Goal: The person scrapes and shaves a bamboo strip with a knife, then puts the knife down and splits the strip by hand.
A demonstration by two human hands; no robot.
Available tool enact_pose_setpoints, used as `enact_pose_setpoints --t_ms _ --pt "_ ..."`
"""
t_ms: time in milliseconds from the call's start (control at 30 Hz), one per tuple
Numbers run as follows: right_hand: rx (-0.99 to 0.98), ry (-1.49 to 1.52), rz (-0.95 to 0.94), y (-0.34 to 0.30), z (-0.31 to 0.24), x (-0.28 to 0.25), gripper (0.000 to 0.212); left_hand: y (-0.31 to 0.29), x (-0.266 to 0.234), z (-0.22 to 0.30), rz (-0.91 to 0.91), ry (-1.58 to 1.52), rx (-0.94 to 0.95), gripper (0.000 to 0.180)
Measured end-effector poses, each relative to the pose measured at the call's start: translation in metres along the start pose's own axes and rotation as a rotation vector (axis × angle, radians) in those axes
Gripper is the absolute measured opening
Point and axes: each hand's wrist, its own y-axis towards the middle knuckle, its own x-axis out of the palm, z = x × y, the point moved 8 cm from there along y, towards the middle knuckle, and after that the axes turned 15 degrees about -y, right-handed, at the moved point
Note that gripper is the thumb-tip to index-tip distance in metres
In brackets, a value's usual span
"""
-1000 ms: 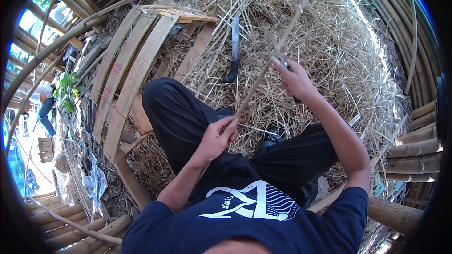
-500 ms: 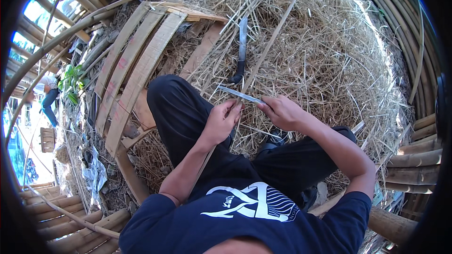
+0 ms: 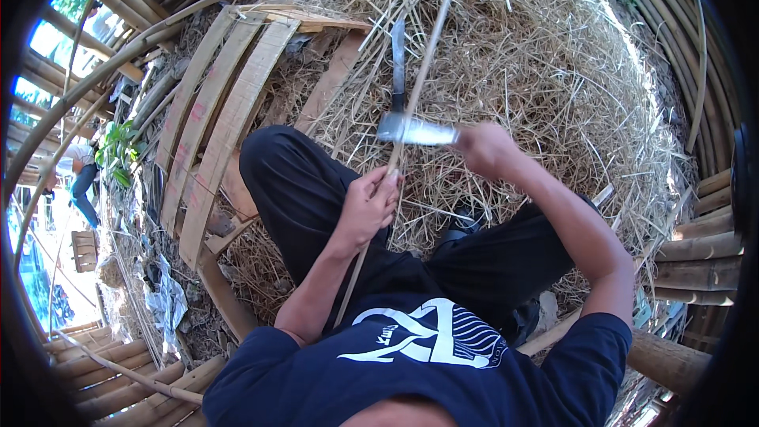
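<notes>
My left hand (image 3: 370, 207) is closed around a long, thin bamboo strip (image 3: 432, 47), which runs from my lap up and away over the straw. In my right hand (image 3: 488, 150) is a knife (image 3: 417, 130) with a broad, shiny blade, somewhat blurred. Its blade lies across the strip, a little beyond my left fingers. The handle is mostly hidden in my fist. Behind the blade, a second long knife (image 3: 398, 63) with a dark handle rests on the straw, pointing away from me.
Straw (image 3: 538, 87) and loose thin strips cover the ground ahead. A slatted wooden crate (image 3: 225, 111) lies to my left. Bamboo poles (image 3: 672, 55) line the right side, and more bamboo (image 3: 126, 372) is at lower left. Another person (image 3: 82, 182) is far off at left.
My right hand has moved the knife away from me along the strip, and its blade now shows its broad face. The strip has swung slightly left at its far end.
</notes>
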Motion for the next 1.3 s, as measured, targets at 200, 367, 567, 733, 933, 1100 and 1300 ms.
enact_pose_setpoints --t_ms 200,367,567,733,933,1100,1300 --pt "0.479 0.190 0.175 -0.003 0.059 -0.112 0.042 -0.036 -0.029 0.011 0.048 0.008 0.002 0.020" --pt "0.236 0.415 -0.413 -0.009 -0.046 -0.062 0.037 -0.017 -0.008 0.023 -0.049 -0.049 0.052 0.021" --pt "-0.020 0.424 -0.356 -0.011 -0.087 -0.049 0.040 -0.004 0.002 0.025 -0.062 -0.014 0.105 0.023" --pt "-0.066 0.346 -0.270 -0.005 -0.092 -0.058 0.038 0.006 0.011 0.017 -0.061 -0.012 0.119 0.021" --pt "-0.078 0.370 -0.254 -0.006 -0.088 -0.059 0.035 0.010 0.016 0.012 -0.060 -0.041 0.126 0.018" --pt "-0.094 0.365 -0.243 -0.008 -0.086 -0.055 0.036 0.008 0.015 0.009 -0.041 0.006 0.117 0.017" --pt "-0.111 0.171 -0.297 0.002 -0.067 -0.039 0.036 0.009 0.011 -0.002 -0.037 -0.052 0.051 0.020"
